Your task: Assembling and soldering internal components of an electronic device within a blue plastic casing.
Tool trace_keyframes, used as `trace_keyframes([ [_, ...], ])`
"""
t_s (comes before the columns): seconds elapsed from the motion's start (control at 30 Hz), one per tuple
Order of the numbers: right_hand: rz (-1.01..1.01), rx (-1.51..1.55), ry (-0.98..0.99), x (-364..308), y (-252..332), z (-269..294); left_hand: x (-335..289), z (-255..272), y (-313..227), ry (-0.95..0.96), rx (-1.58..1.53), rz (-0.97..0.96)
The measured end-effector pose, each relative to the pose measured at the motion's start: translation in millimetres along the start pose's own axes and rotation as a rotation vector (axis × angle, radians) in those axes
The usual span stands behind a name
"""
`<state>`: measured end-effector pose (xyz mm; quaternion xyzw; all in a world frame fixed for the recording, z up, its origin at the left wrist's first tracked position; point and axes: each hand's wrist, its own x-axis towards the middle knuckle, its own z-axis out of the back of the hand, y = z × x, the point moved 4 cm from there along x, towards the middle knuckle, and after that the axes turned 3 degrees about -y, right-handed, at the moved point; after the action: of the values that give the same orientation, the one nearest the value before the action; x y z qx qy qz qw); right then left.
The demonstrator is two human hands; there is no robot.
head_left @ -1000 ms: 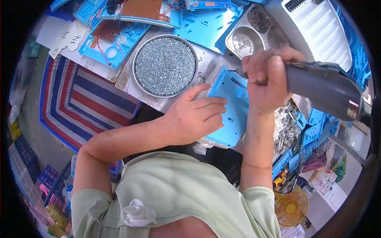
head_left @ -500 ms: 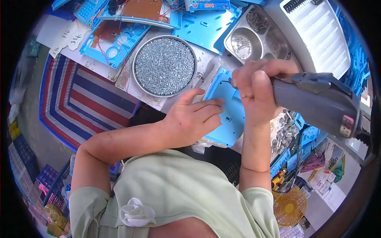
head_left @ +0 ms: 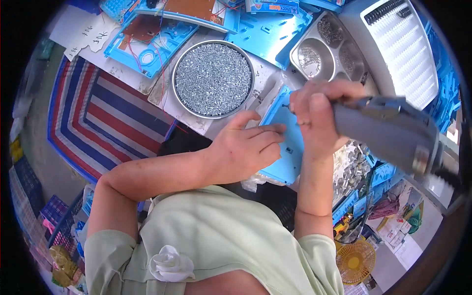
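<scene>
A light blue plastic panel (head_left: 287,160) lies tilted in front of me, partly covered by both hands. My left hand (head_left: 248,147) rests over its left edge, thumb apart and fingers loosely bent, with nothing seen between them. Above the panel's far end, my right hand (head_left: 319,108) is wrapped around a grey electric screwdriver (head_left: 383,130), whose body slants off to the right and is smeared by motion. Its thin bit points left, close to the panel's far left corner; whether it touches is unclear. Just beyond my left hand stands a round metal bowl (head_left: 214,81) full of small silvery screws.
A metal compartment tray (head_left: 339,54) with small parts is at the far right, beside a white ribbed bin (head_left: 403,54). Blue casings with wires (head_left: 142,46) lie far left. Metal pieces (head_left: 351,167) are heaped right of my right forearm. A striped cloth (head_left: 108,118) is at left.
The view has shifted slightly, so the bowl and tray sit farther right. The screwdriver has swung a little and is now blurred. My left hand stays on the panel.
</scene>
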<state>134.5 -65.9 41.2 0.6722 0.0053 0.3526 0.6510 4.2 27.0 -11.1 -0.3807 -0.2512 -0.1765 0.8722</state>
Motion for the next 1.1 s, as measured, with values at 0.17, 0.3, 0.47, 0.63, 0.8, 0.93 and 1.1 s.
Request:
trace_keyframes([
  [0.17,-0.019,0.468,0.008,3.5,54.0,6.2,2.9,17.0,15.7,-0.077,-0.234,0.085],
  [0.3,-0.014,0.447,0.126,-16.4,75.6,-0.5,8.4,33.0,13.4,-0.141,-0.220,0.132],
  [0.47,-0.082,0.521,-0.031,-27.1,79.5,-10.2,3.2,37.1,9.6,-0.110,-0.172,0.097],
  [0.63,-0.110,0.521,0.000,-31.7,79.2,-16.0,6.9,50.7,15.8,0.035,-0.126,0.038],
  [0.8,-0.162,0.436,-0.036,-44.6,67.9,-24.2,18.4,76.7,86.1,0.060,0.588,0.240],
  [0.93,-0.206,0.389,0.004,-49.2,58.8,-31.3,9.7,72.4,90.9,0.083,0.570,0.198],
  [1.1,-0.181,0.088,0.022,-54.1,49.8,-37.3,12.0,73.7,95.3,0.036,0.572,0.164],
])
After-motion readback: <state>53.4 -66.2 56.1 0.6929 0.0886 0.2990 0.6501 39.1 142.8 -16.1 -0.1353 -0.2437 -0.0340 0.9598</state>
